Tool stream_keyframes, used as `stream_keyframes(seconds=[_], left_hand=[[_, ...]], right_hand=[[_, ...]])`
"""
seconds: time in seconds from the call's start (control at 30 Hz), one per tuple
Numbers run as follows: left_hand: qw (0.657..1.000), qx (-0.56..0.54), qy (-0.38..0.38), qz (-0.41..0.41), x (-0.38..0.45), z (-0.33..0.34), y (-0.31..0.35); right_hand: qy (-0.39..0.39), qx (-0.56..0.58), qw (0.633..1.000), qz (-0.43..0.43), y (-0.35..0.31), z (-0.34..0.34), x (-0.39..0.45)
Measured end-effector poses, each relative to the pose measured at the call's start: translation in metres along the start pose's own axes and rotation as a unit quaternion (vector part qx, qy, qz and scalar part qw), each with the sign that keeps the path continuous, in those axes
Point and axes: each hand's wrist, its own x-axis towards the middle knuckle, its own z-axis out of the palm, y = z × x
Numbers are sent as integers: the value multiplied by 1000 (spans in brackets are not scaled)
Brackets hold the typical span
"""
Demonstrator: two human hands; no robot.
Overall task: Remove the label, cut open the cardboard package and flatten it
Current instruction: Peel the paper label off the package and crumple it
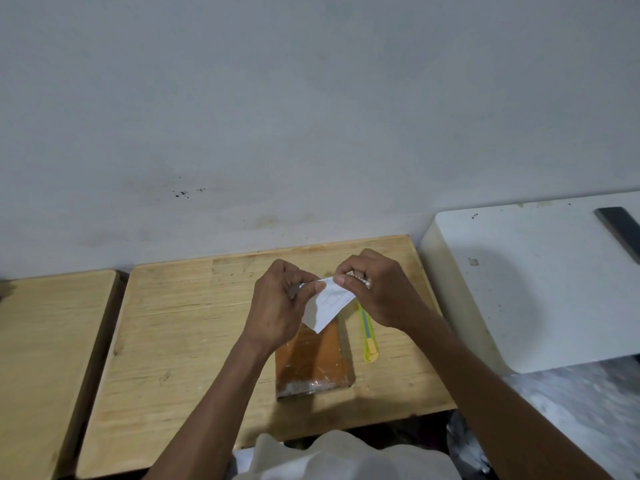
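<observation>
Pale grey wall (311,98) behind, stained and speckled with a few dark marks low down. White slab-like surface (540,282) at right, butted near the wall, a dark flat object (620,230) lying on its far right edge, cut off by the frame. Wooden table (194,341) in the middle, light grain, far edge against the wall. Second wooden table (45,358) to the left, just beside the first, a narrow dark gap between. White cloth (332,455) bunched at the bottom edge, below the near side of the middle table.

Cardboard package (311,362) flat on the middle table, right of centre, brown, wrapped in glossy clear tape, far end hidden under the hands. Yellow-green utility knife (367,336) on the table just beside the package's right edge, lying roughly parallel to it.

Left hand (280,303) raised above the package, fingers curled, pinching the left side of a white label (329,303). Right hand (375,289) opposite, thumb and fingers pinching the label's upper right corner. Label held between both hands, off the package, lower corner hanging down over the package's far end; faint printed lines on its face, unreadable.
</observation>
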Motion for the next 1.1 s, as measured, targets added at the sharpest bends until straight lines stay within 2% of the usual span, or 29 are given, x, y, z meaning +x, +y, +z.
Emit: stream_keyframes(seconds=[0.13,0.23,0.3,0.37,0.43,0.5,0.53,0.57,0.6,0.67,0.73,0.8,0.87,0.97,1.1], left_hand=[[999,12,11,30,3,-3,-1],[997,48,18,66,4,-4,1],[996,35,45,73,4,-2,6],[994,20,75,72,3,4,12],[993,0,105,53,0,8,16],[989,-55,138,0,-1,5,14],[984,-92,151,-32,0,1,12],[979,-122,150,-58,2,-2,9],[978,-139,132,-77,6,-4,7],[984,-137,70,-92,12,-2,6],[990,-108,23,-84,13,4,9],[996,-66,3,-62,14,12,15],[999,-23,-1,-35,17,17,22],[1000,5,-14,-2,19,21,34],[998,21,-44,48,20,24,49]], right_hand=[[2,-45,998,-50,-1,2,4],[12,-23,998,-57,-1,1,6],[41,42,998,-22,-4,3,6],[74,103,990,53,-9,9,4],[134,187,958,170,-8,9,5],[221,309,878,290,6,-6,9],[246,349,844,325,16,-19,9],[255,361,833,333,24,-32,8],[252,344,845,324,31,-43,5],[223,283,894,268,31,-52,0],[164,213,945,185,17,-49,-2],[107,119,980,115,5,-45,1],[40,96,993,59,1,-43,5],[-57,100,992,50,6,-42,9],[-92,45,994,39,17,-46,15]])
